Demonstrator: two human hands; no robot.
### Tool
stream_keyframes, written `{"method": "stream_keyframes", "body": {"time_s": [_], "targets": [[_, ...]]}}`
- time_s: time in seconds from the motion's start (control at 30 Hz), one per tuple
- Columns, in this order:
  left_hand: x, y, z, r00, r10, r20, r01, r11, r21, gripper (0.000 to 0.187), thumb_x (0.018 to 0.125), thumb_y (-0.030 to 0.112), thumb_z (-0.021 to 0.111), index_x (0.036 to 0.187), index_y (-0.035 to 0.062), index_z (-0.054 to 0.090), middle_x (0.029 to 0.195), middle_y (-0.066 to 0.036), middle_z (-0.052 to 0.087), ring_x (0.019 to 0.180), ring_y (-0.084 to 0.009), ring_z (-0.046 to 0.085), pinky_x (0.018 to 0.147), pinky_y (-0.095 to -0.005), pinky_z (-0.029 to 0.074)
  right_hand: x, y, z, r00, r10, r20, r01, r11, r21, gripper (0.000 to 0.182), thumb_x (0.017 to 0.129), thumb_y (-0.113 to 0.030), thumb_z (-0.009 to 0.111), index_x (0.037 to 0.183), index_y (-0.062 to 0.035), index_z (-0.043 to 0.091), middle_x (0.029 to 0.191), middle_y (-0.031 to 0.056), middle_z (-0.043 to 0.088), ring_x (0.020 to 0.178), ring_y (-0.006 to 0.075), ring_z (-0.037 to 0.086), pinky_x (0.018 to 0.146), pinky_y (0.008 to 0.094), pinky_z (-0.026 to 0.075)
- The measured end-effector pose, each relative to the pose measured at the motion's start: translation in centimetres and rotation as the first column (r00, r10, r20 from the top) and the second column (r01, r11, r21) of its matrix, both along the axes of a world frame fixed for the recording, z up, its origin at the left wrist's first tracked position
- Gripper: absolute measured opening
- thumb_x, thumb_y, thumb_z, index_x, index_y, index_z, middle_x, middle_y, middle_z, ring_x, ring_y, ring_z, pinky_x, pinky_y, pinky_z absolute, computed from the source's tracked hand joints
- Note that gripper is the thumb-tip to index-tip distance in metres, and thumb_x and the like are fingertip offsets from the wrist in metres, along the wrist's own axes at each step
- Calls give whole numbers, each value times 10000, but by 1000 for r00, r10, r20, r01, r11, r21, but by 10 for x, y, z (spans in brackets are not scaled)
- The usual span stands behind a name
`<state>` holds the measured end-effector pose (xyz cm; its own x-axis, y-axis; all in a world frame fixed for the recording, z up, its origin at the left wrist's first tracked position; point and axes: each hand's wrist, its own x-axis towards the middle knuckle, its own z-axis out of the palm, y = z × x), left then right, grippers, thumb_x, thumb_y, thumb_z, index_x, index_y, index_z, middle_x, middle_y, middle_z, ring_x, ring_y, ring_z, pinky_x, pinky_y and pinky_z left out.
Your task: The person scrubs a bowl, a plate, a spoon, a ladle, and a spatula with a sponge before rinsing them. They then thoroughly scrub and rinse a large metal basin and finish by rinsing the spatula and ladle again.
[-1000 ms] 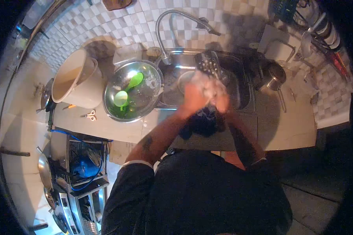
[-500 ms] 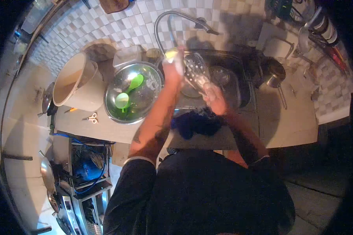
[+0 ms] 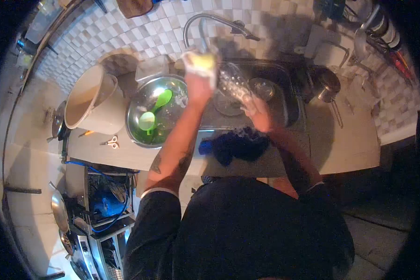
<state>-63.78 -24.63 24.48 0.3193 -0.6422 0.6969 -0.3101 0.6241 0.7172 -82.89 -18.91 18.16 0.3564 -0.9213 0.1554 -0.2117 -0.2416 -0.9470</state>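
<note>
Soapy sponge (image 3: 199, 62) clenched in your left hand (image 3: 198, 84) | right hand (image 3: 258, 113) grasps perforated utensil (image 3: 233, 84) over sink (image 3: 284, 100) | scrub along holes, keep it angled steady.

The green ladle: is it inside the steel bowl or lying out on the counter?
Inside. The green ladle lies within the rim of the steel bowl, left of the sink, resting on the bowl's bottom.

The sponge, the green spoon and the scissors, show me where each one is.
sponge (image 3: 201, 62), head view, on its yellow face above the left hand.
green spoon (image 3: 147, 120), head view, on its round bowl end.
scissors (image 3: 109, 142), head view, on the handles.
</note>
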Motion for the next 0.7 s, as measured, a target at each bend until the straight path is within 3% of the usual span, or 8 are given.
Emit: {"method": "stream_keyframes", "body": {"time_s": [0.07,0.17,0.37,0.43,0.47,0.53,0.63,0.7], "targets": [[-5,32,-8,760,65,646,-123,991,45,435,766,340,685,1105,86,590,1138,-131,556,1047,-292,536,922,-456,375,1,-7,-4,1000,16,-15,-16,1000,-22,353,992,-293,405,1007,29,548,842,164,595,776,300,588,715,391,474],[-11,41,-15,531,101,841,-95,994,-59,506,715,410,679,1151,165,604,1356,-115,409,1242,-339,385,1034,-580,192,5,-22,-45,993,79,88,-65,986,-154,347,990,-257,410,1101,42,547,964,217,624,954,354,598,863,403,458],[1,27,-17,688,-49,724,11,998,57,468,716,314,649,1148,136,622,1301,-116,520,1231,-370,436,1083,-575,183,3,-2,21,972,94,-215,-142,966,-218,346,981,-227,432,1172,42,535,1047,275,613,1054,405,577,923,424,445],[-10,41,-8,447,-158,880,279,960,30,485,666,300,692,1122,146,636,1316,-82,517,1267,-337,423,1071,-610,167,-2,-8,10,896,11,-445,-131,961,-242,330,984,-231,435,1135,40,544,984,282,617,970,428,593,844,445,468],[-2,31,-12,409,-93,908,167,986,26,438,690,286,671,1116,184,640,1292,-51,542,1283,-300,419,1057,-646,154,-6,-9,6,832,-30,-554,-133,959,-251,323,986,-234,437,1117,39,549,953,286,619,928,440,601,805,456,480],[28,-12,-38,542,-252,802,81,965,249,333,760,267,611,1089,228,646,1238,-28,583,1286,-298,413,1058,-660,134,-5,4,26,921,1,-389,-108,961,-254,309,988,-245,443,1069,32,555,871,279,616,831,448,602,714,473,475],[7,15,-23,490,-82,868,11,996,88,342,754,244,621,1096,243,644,1261,-26,576,1268,-267,449,1071,-660,94,-10,0,18,964,-31,-264,-107,864,-492,296,986,-252,455,1031,23,555,787,269,607,746,450,601,633,482,462],[-12,33,-16,466,-252,848,356,931,81,366,742,259,632,1108,250,643,1259,-26,576,1265,-279,453,1081,-650,73,-10,-3,7,965,-25,-262,-112,861,-496,297,985,-257,455,1022,21,554,768,266,605,735,451,599,619,484,457]]}}
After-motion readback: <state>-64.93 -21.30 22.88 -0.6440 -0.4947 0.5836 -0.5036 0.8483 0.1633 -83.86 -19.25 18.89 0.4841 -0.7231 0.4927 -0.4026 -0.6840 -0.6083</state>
